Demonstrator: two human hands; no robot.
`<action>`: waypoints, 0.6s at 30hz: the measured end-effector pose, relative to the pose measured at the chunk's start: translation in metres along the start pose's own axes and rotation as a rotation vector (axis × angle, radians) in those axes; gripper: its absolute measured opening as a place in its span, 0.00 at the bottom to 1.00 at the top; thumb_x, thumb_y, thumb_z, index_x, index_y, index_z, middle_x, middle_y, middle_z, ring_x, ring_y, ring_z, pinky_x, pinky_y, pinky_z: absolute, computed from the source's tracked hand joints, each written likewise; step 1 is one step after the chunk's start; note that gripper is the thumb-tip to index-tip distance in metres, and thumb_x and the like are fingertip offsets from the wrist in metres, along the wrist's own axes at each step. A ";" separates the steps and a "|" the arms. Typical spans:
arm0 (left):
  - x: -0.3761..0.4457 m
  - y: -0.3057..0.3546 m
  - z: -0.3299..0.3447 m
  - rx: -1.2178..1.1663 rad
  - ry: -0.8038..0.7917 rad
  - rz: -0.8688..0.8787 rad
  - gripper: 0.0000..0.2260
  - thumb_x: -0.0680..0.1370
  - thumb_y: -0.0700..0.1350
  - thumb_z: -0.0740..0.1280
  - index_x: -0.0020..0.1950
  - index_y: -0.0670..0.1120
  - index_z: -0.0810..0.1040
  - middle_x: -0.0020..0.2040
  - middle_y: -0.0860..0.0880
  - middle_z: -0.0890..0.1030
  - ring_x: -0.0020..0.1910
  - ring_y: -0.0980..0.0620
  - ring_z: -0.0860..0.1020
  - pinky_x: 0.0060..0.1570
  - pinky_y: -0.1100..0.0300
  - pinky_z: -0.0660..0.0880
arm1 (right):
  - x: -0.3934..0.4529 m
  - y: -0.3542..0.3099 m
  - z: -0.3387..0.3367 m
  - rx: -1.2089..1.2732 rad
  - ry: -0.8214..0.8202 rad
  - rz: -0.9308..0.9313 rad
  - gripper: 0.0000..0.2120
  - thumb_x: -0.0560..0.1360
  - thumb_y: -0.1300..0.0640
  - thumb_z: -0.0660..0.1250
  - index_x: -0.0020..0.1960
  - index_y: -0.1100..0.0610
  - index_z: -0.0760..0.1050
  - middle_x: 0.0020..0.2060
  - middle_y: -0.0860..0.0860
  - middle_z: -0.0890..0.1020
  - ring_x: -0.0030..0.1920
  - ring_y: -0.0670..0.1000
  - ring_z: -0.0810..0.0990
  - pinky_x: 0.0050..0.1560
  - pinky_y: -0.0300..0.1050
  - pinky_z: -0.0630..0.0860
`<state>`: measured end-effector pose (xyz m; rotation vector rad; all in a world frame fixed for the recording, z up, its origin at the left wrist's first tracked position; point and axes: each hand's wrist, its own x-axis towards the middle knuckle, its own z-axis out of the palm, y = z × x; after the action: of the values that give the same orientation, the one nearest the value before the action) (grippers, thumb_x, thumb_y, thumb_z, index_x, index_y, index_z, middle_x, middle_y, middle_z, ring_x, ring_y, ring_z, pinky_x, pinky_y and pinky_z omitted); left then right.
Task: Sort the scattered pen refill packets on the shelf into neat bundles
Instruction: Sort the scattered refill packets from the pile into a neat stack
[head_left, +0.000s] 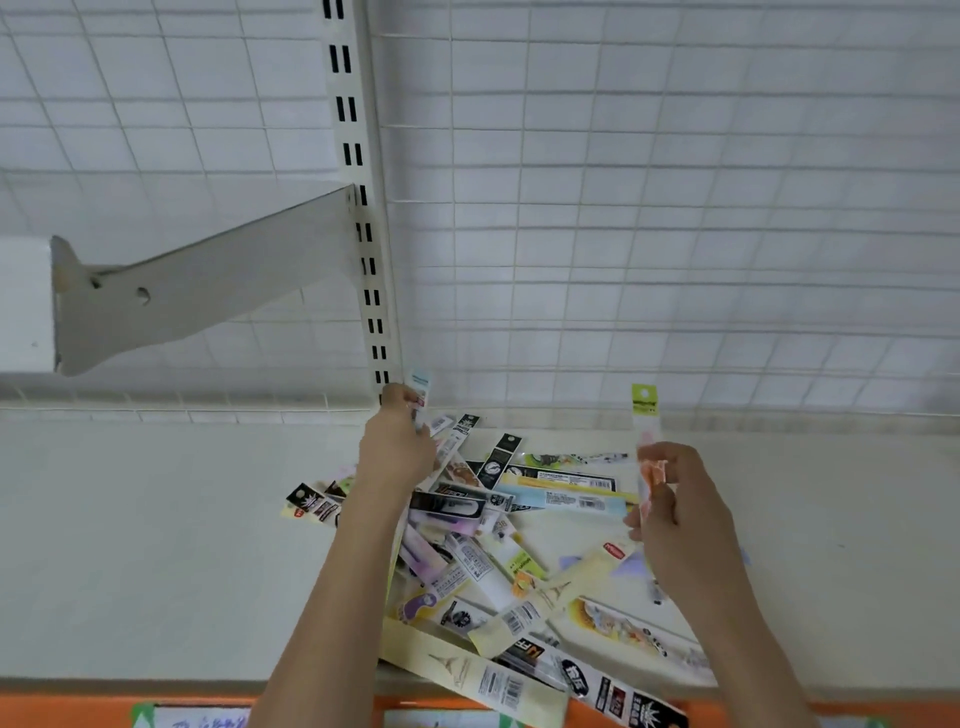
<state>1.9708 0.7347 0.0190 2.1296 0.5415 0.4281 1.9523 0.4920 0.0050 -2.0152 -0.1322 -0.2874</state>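
Note:
A loose heap of pen refill packets (511, 525) lies on the white shelf (156, 545), spreading from the back wall to the front edge. My left hand (397, 441) is raised at the far side of the heap and grips a thin packet with a pale blue top (420, 387) that points upward. My right hand (675, 514) hovers over the right side of the heap. It pinches a long clear packet with a yellow-green header (644, 400), held upright. Several long packets (483, 675) overhang the shelf's front edge.
A white wire grid (649, 208) backs the shelf. A slotted upright post (363, 234) carries a white bracket (208, 291) of an upper shelf at the left. An orange strip (78, 709) with price labels runs along the front edge.

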 end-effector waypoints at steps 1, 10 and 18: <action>0.005 0.002 0.006 0.084 -0.020 0.025 0.16 0.76 0.34 0.60 0.62 0.43 0.64 0.53 0.41 0.77 0.46 0.36 0.80 0.49 0.44 0.78 | 0.000 0.001 -0.003 -0.013 0.009 -0.027 0.12 0.79 0.64 0.55 0.55 0.47 0.67 0.44 0.56 0.78 0.42 0.56 0.80 0.39 0.44 0.74; 0.025 0.008 0.041 0.644 -0.146 -0.012 0.19 0.74 0.52 0.66 0.58 0.40 0.75 0.60 0.41 0.75 0.55 0.43 0.78 0.52 0.50 0.77 | 0.004 0.018 -0.022 -0.184 -0.027 -0.011 0.17 0.78 0.56 0.63 0.66 0.56 0.68 0.41 0.45 0.74 0.40 0.47 0.74 0.44 0.40 0.68; 0.032 0.010 0.050 0.724 -0.186 -0.050 0.13 0.76 0.43 0.65 0.58 0.39 0.73 0.55 0.43 0.78 0.55 0.43 0.78 0.48 0.54 0.74 | 0.005 0.024 -0.018 -0.167 -0.094 0.018 0.17 0.80 0.58 0.56 0.68 0.56 0.68 0.53 0.52 0.78 0.50 0.52 0.78 0.57 0.49 0.74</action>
<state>2.0244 0.7124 0.0029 2.7966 0.7123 -0.0155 1.9598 0.4647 -0.0072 -2.1954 -0.1537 -0.1976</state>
